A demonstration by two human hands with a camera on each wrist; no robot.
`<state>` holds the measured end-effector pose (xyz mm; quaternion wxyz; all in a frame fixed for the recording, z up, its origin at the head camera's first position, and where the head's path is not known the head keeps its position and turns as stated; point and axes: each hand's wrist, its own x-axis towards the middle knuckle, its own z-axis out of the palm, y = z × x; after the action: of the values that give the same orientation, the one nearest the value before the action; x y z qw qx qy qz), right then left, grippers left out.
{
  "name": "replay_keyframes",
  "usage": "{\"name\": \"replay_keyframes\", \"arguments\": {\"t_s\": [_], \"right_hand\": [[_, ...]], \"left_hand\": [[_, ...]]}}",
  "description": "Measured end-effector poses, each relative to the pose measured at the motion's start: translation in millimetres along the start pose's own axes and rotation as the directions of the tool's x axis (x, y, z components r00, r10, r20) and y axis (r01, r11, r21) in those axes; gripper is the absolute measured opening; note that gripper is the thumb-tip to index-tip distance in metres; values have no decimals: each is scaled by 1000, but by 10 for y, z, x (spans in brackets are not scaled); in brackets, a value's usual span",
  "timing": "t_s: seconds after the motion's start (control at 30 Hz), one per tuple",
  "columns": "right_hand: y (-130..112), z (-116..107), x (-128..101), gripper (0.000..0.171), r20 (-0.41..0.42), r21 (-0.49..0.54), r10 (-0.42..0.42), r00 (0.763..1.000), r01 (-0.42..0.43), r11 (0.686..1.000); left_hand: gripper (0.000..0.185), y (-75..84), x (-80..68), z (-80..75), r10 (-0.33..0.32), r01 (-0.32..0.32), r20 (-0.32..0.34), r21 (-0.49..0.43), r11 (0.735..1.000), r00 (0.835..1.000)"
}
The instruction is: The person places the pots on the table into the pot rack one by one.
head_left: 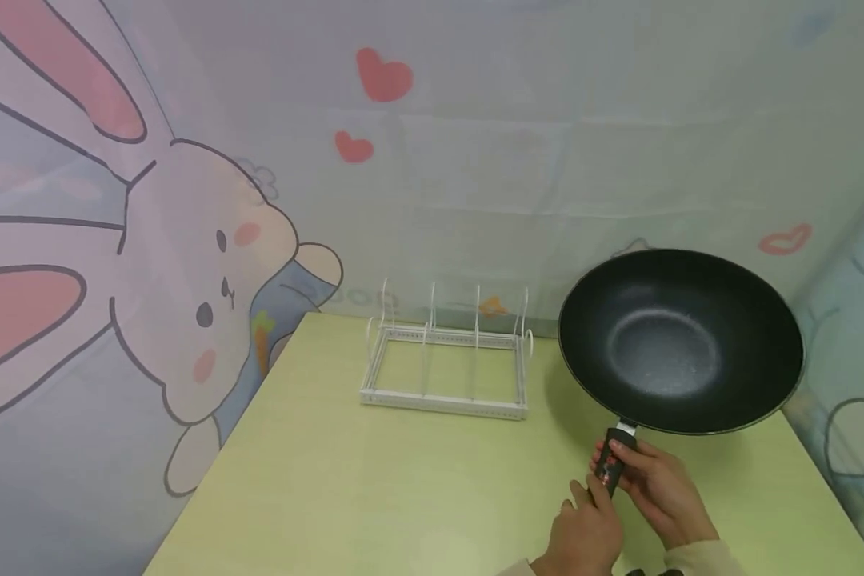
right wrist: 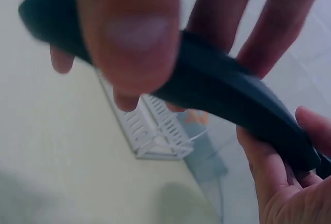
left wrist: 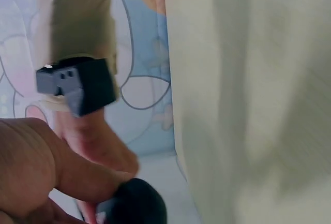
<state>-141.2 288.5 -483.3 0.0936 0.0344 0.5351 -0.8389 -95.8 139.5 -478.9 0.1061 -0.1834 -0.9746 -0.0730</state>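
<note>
A black wok (head_left: 662, 344) is held up at the right of the table in the head view, its dark inside facing me. Its black handle (head_left: 610, 464), with a small red pattern, points down toward me. My right hand (head_left: 666, 496) grips the handle close to the pan, the thumb (right wrist: 137, 48) lying across it in the right wrist view. Lower on the handle, my left hand (head_left: 583, 528) pinches the end; the left wrist view shows its thumb against the rounded handle tip (left wrist: 138, 206). A white wire rack (head_left: 442, 404) with upright dividers stands left of the wok.
The light green table (head_left: 317, 480) reaches back to a cloth backdrop (head_left: 475, 160) printed with a rabbit and hearts. Another cloth side (head_left: 853, 352) rises beyond the table's right edge. In the left wrist view, a wrist camera (left wrist: 85, 87) is strapped on the right arm.
</note>
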Motion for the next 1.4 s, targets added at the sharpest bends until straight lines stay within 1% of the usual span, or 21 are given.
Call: {"name": "replay_keyframes", "arguments": {"t_s": [0.03, 0.07, 0.1, 0.13, 0.17, 0.23, 0.37, 0.4, 0.5, 0.57, 0.6, 0.63, 0.67, 0.73, 0.83, 0.9, 0.97, 1.07, 1.17, 1.27, 1.4], "right_hand": [[-24, 27, -6, 29, -1, -2, -17, 1000, 17, 1000], [-46, 49, -14, 30, 7, 6, -36, 999, 36, 999], [-65, 67, -25, 31, 28, 21, -55, 998, 55, 998], [-82, 78, -34, 33, 61, 50, -76, 995, 73, 996], [-97, 86, -43, 35, 102, 86, -98, 990, 89, 992], [-120, 94, -53, 42, 195, 154, -135, 971, 105, 982], [-120, 111, -33, 52, 374, 205, -202, 905, 131, 970], [-114, 117, -25, 53, 402, 206, -215, 890, 141, 968], [-84, 142, 11, 55, 446, 224, -263, 856, 177, 958], [-73, 177, 37, 54, 435, 243, -294, 851, 203, 948], [-71, 202, 51, 53, 420, 245, -309, 853, 222, 944], [-70, 234, 67, 52, 398, 243, -327, 857, 245, 939], [-70, 272, 82, 51, 373, 237, -347, 861, 273, 932], [-69, 364, 110, 49, 316, 207, -385, 867, 333, 920], [-61, 521, 153, 46, 225, 140, -428, 875, 406, 903], [-52, 631, 183, 45, 175, 94, -429, 886, 419, 903], [-45, 737, 223, 44, 139, 45, -410, 902, 407, 912], [-37, 888, 292, 41, 111, -8, -368, 923, 371, 929], [-30, 1021, 365, 39, 85, -33, -347, 934, 351, 936], [-19, 1130, 423, 37, 36, -52, -340, 940, 342, 938], [16, 1239, 499, 37, -30, -114, -308, 951, 303, 946]], "left_hand": [[36, -12, -14, 12, 11, -9, -81, 18, 1000, 997], [36, -32, -23, 32, 32, -26, -174, 36, 999, 984], [35, -55, -27, 49, 58, -45, -253, 59, 997, 966], [35, -83, -32, 61, 87, -68, -300, 71, 995, 950], [34, -115, -36, 70, 114, -95, -329, 74, 993, 937], [33, -189, -52, 70, 176, -162, -338, 68, 984, 925], [33, -331, -96, 80, 242, -242, -382, 49, 969, 892], [34, -359, -105, 88, 252, -255, -416, 49, 966, 874], [41, -435, -102, 116, 275, -300, -506, 32, 953, 817], [33, -488, -90, 112, 289, -337, -522, 4, 941, 802], [27, -517, -81, 100, 292, -352, -520, -18, 936, 803], [30, -549, -77, 82, 290, -371, -493, -74, 926, 820], [44, -583, -72, 61, 286, -383, -461, -131, 914, 840], [79, -657, -70, 6, 273, -376, -355, -262, 889, 894], [103, -752, -71, -67, 240, -294, -173, -447, 845, 955], [102, -799, -73, -100, 206, -222, -87, -507, 833, 975], [99, -835, -76, -110, 152, -153, -49, -560, 814, 987], [94, -901, -86, -111, 53, -62, -33, -622, 781, 998], [89, -984, -83, -107, -20, -19, -53, -658, 752, 998], [87, -1060, -70, -112, -59, 0, -62, -690, 724, 996], [86, -1130, -74, -127, -115, 66, -17, -731, 679, 993]]}}
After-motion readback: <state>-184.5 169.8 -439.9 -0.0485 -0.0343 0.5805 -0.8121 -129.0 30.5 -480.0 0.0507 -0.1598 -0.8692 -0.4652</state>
